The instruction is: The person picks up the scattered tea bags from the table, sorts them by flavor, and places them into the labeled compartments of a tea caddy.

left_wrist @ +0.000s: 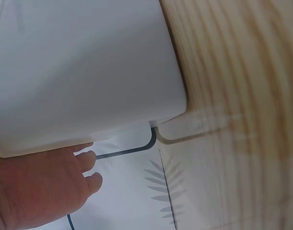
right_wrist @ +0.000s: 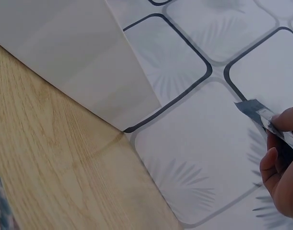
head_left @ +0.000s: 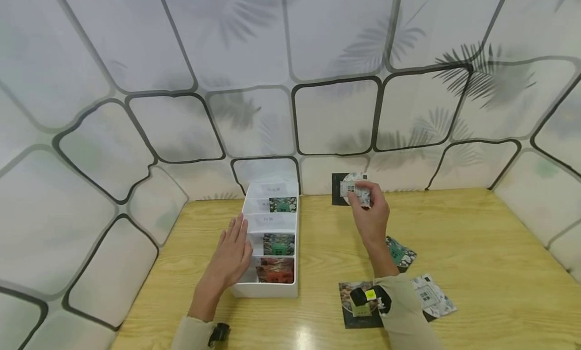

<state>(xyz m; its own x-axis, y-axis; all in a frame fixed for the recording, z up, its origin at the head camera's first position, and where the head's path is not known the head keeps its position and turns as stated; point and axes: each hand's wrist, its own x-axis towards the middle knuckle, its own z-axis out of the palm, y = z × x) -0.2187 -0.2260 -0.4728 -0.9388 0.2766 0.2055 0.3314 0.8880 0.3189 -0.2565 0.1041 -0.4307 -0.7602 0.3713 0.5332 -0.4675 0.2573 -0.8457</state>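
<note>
Held up near the back of the table, a black-and-white sachet (head_left: 337, 189) is pinched between the thumb and fingers of my right hand (head_left: 373, 216). The right wrist view shows this sachet (right_wrist: 254, 111) from its edge. A long white divided box (head_left: 268, 290) stands on the table to the left. My left hand (head_left: 230, 253) rests along its left rim with the fingers straight. In the left wrist view the box's side wall (left_wrist: 88, 72) hides part of that hand. Red sachets (head_left: 278, 276) lie in the front compartment, and green-labelled sachets (head_left: 278, 243) in the one behind.
Another green-labelled sachet (head_left: 283, 205) sits further back in the box. On the table at the right lie a green-labelled sachet (head_left: 401, 252), a white one (head_left: 431, 295) and a brown one (head_left: 356, 318), partly under my right arm. A patterned cloth wall (head_left: 336, 118) rises behind the table.
</note>
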